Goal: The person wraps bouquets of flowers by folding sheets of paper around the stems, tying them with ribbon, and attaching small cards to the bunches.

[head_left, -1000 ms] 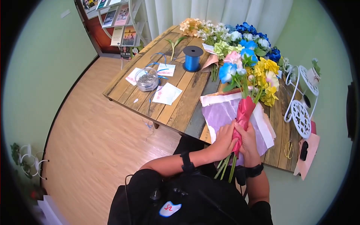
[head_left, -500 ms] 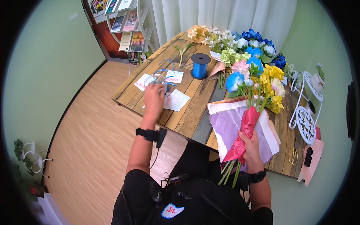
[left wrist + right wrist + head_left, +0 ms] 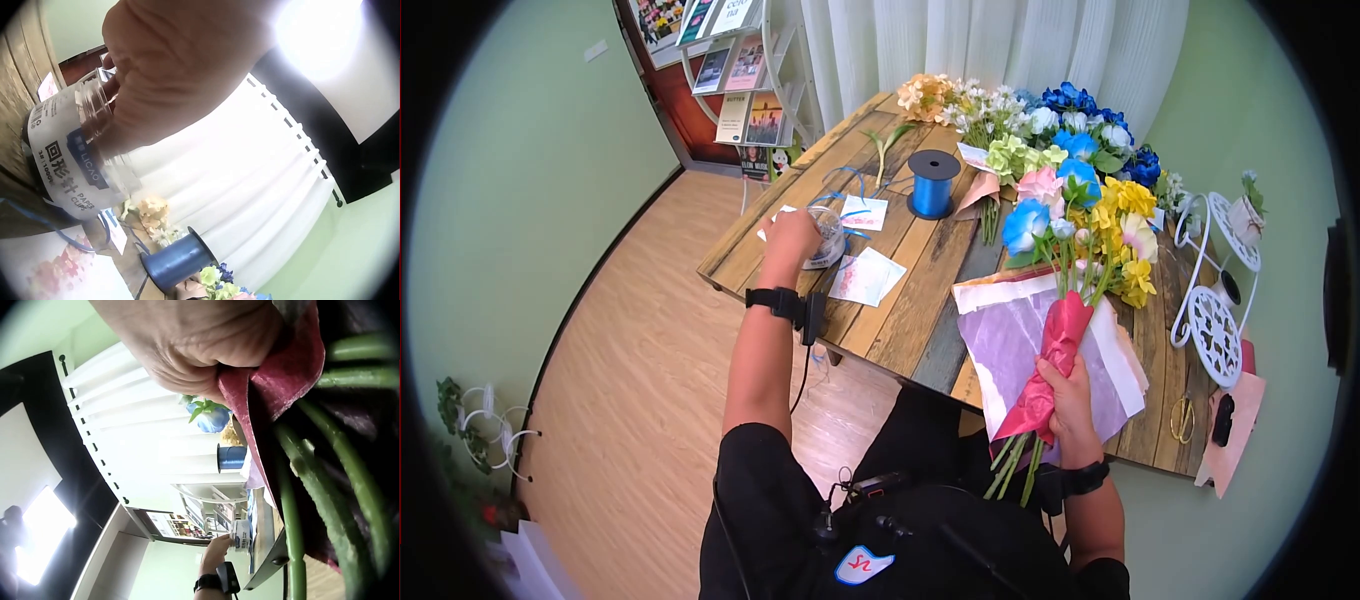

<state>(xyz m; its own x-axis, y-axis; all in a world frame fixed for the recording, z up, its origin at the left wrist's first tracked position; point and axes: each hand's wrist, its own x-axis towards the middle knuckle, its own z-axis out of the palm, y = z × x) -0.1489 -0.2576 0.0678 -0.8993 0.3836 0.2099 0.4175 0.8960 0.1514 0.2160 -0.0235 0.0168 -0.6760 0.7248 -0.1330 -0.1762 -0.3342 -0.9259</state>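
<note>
My right hand (image 3: 1072, 400) grips a bouquet by its red paper wrap (image 3: 1057, 350), the thumb lying across the front. Blue, pink and yellow flowers (image 3: 1026, 225) show above, and green stems (image 3: 322, 487) stick out below. My left hand (image 3: 793, 237) is at the clear paper clip jar (image 3: 59, 150) on the left of the table; its fingers reach into the mouth and are partly hidden. I cannot tell whether they pinch a clip.
Printed cards (image 3: 868, 275) lie beside the jar, with a blue ribbon spool (image 3: 933, 185) behind them. Purple-and-white wrapping paper (image 3: 1000, 310) lies under the bouquet. More flowers (image 3: 1090, 110) line the back. A white metal stand (image 3: 1215, 335) and scissors (image 3: 1182, 418) are at right.
My left hand has let go of the red wrap, swung left to the jar and dipped its fingers in. The right hand still holds the bouquet. The head view has shifted slightly.
</note>
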